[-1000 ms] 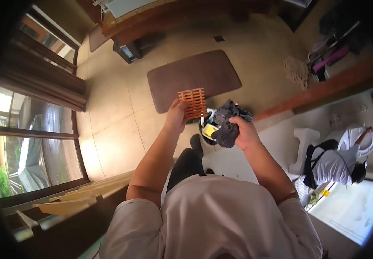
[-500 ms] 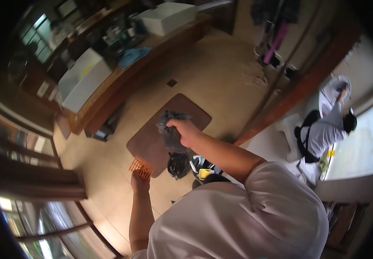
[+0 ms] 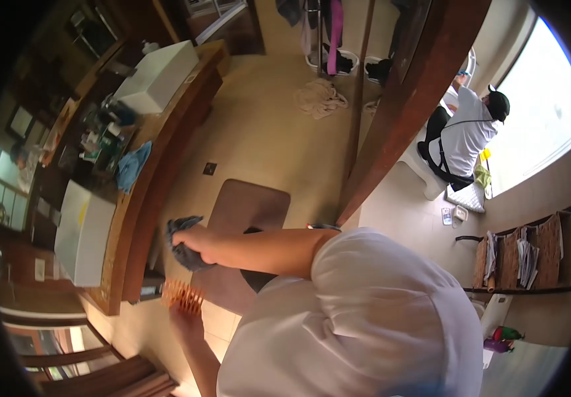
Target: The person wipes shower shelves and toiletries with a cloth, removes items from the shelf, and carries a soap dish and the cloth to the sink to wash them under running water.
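Observation:
My left hand (image 3: 185, 323) is closed on an orange-brown slatted piece (image 3: 183, 296), like a small lattice or rack, held upright; its exact kind is unclear. Just above it, my right hand (image 3: 197, 242) grips a bunched dark grey-blue cloth (image 3: 185, 259). The cloth hangs from my fingers, apart from the slatted piece. Both hands are in the air between the brown floor mat (image 3: 249, 205) and the wooden counter (image 3: 141, 225). My right forearm hides part of the mat.
Two white basins, a near one (image 3: 84, 231) and a far one (image 3: 160, 79), sit on the counter with bottles and a blue cloth (image 3: 133, 167). A wooden post (image 3: 411, 99) stands to the right. Beyond it a person (image 3: 467, 129) crouches by a toilet. A shelf rack (image 3: 524, 255) stands at right.
My body and view have turned toward the counter. Both hands, still holding the cloth and the slatted piece, are nearer it. The black-lined bin has left view.

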